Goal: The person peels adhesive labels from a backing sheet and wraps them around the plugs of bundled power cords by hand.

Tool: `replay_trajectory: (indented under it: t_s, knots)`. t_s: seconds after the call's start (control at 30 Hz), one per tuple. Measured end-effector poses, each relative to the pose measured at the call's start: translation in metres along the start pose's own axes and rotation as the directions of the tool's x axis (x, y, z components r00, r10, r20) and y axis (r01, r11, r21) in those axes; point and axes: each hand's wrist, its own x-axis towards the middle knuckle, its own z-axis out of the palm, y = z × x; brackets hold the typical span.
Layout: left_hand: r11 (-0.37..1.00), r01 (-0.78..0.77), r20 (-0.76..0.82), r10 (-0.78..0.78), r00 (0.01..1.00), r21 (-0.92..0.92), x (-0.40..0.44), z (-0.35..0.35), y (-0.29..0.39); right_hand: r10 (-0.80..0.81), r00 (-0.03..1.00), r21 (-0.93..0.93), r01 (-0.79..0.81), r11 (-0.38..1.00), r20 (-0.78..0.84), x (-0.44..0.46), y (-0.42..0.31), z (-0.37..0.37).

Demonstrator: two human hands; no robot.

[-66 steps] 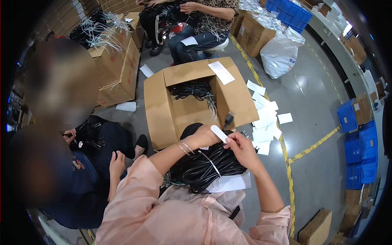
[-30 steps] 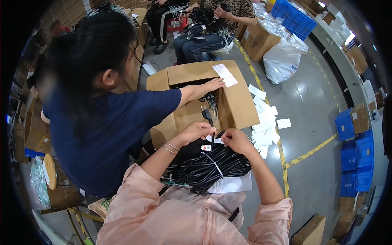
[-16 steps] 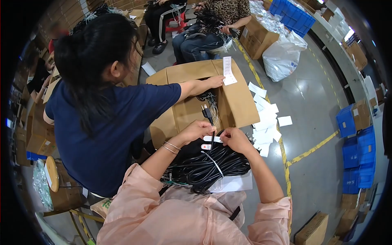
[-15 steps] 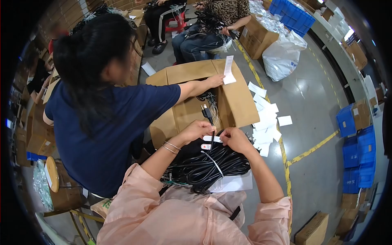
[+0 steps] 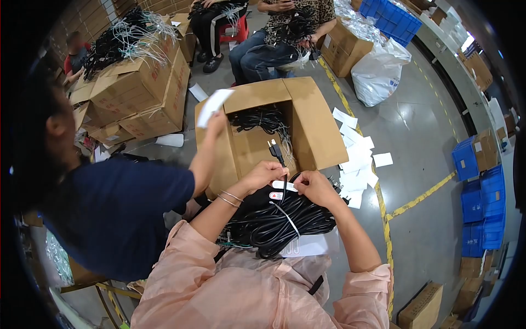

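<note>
My left hand [image 5: 266, 176] pinches a black power cord just below its plug [image 5: 275, 149], whose prongs point up. A white label strip [image 5: 284, 186] crosses the cord, and my right hand [image 5: 318, 189] holds its right end between thumb and fingers. Below it on the cord is a second small label with a red mark [image 5: 275, 196]. A bundle of black cords [image 5: 274, 225] lies on my lap, bound by a pale tie [image 5: 286, 216]. Under the bundle, a white sheet with printed label outlines [image 5: 318, 245] sticks out.
An open cardboard box [image 5: 323, 129] with cords inside stands ahead. At left, a co-worker in a navy shirt [image 5: 120, 203] holds a white paper [image 5: 216, 104]. White papers [image 5: 359, 164] litter the floor at right. Stacked cartons [image 5: 142, 88] carry more cords; blue bins [image 5: 482, 208] line the right.
The co-worker has drawn back to the left, taking the white paper off the box's right flap. My hands stay almost where they were, on the cord and label.
</note>
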Motion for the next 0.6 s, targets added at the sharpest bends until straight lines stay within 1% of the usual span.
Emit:
replay_trajectory:
  t_s: [0.03, 0.1, 0.13, 0.17, 0.2, 0.23, 0.33, 0.4, 0.43, 0.5, 0.53, 0.6]
  knots:
    - [1.000, -0.003, -0.008, 0.002, 1.000, -0.016, 0.000, 0.001, -0.001, 0.001, 1.000, 0.001, -0.001, 1.000, 0.001, -0.001, 0.000, -0.001]
    - [1.000, -0.016, -0.016, 0.016, 1.000, 0.007, 0.001, 0.001, -0.001, -0.012, 0.998, 0.118, 0.005, 0.993, 0.061, -0.002, -0.001, -0.004]
    - [0.999, -0.030, -0.024, 0.030, 0.999, 0.030, 0.001, 0.002, -0.002, -0.012, 0.998, 0.118, 0.004, 0.993, 0.062, -0.003, -0.001, -0.005]
    - [0.999, -0.029, -0.023, 0.030, 0.999, 0.030, 0.001, 0.002, -0.003, -0.004, 0.996, 0.134, -0.009, 0.991, 0.092, -0.004, -0.001, -0.005]
    - [0.997, -0.059, -0.051, 0.062, 0.997, 0.044, 0.000, 0.004, -0.003, 0.004, 0.993, 0.149, -0.022, 0.989, 0.122, -0.004, -0.002, -0.006]
    - [0.994, -0.089, -0.078, 0.094, 0.992, 0.060, -0.002, 0.006, -0.002, 0.006, 0.993, 0.149, -0.024, 0.988, 0.121, -0.006, -0.002, -0.006]
    - [0.992, -0.116, -0.115, 0.121, 0.986, 0.049, -0.006, 0.008, -0.005, -0.019, 0.991, 0.160, -0.002, 0.987, 0.131, -0.010, -0.005, -0.008]
    - [0.992, -0.123, -0.122, 0.127, 0.984, 0.039, -0.007, 0.009, -0.007, 0.032, 0.990, 0.168, -0.055, 0.984, 0.137, -0.012, -0.008, -0.011]
    - [0.991, -0.131, -0.130, 0.134, 0.982, 0.032, -0.007, 0.009, -0.008, 0.033, 0.990, 0.167, -0.056, 0.984, 0.138, -0.015, -0.010, -0.012]
    - [0.990, -0.138, -0.133, 0.140, 0.981, 0.023, -0.007, 0.010, -0.010, -0.029, 0.996, 0.054, 0.025, 0.998, 0.079, -0.020, -0.014, -0.012]
    - [0.989, -0.144, -0.137, 0.145, 0.980, 0.017, -0.007, 0.010, -0.011, -0.028, 0.997, 0.053, 0.024, 0.998, 0.078, -0.020, -0.011, -0.009]
    - [0.988, -0.154, -0.139, 0.154, 0.978, 0.012, -0.006, 0.011, -0.013, -0.041, 0.999, 0.005, 0.041, 0.999, -0.006, -0.017, -0.008, -0.003]
